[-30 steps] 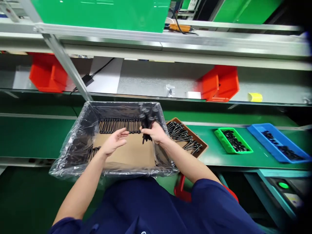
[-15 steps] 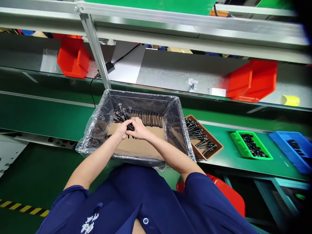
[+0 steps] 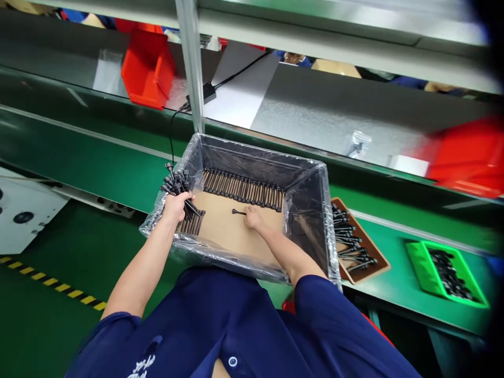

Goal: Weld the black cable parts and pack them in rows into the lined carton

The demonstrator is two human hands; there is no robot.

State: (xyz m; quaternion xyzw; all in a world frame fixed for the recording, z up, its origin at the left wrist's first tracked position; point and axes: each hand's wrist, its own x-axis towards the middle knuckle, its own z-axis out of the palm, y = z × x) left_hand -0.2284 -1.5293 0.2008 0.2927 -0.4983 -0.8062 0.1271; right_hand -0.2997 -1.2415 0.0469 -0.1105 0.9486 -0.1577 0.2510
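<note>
A bundle of black rod-like parts with thick round heads (image 3: 176, 181) is gripped in my left hand (image 3: 176, 206), over the left side of a plastic-lined bin (image 3: 307, 173). My right hand (image 3: 254, 218) is closed on a single black rod (image 3: 239, 212), held low over the brown cardboard sheet (image 3: 224, 231) in the bin. Along the far wall of the bin lies a long row of the same rods (image 3: 242, 189), side by side. A shorter row of rods (image 3: 191, 223) lies at the near left, partly hidden below my left hand.
Right of the bin stand a brown tray of rods (image 3: 378, 257) and a green tray of small black parts (image 3: 427, 273). Behind it, an upright metal post (image 3: 192, 68) rises beside a shelf with red bins (image 3: 147, 73). A black cable with an adapter (image 3: 208, 93) hangs there.
My hands, together before, have come apart. The left has moved left with the bundle; the right has moved right with one rod. The camera view has shifted, too.
</note>
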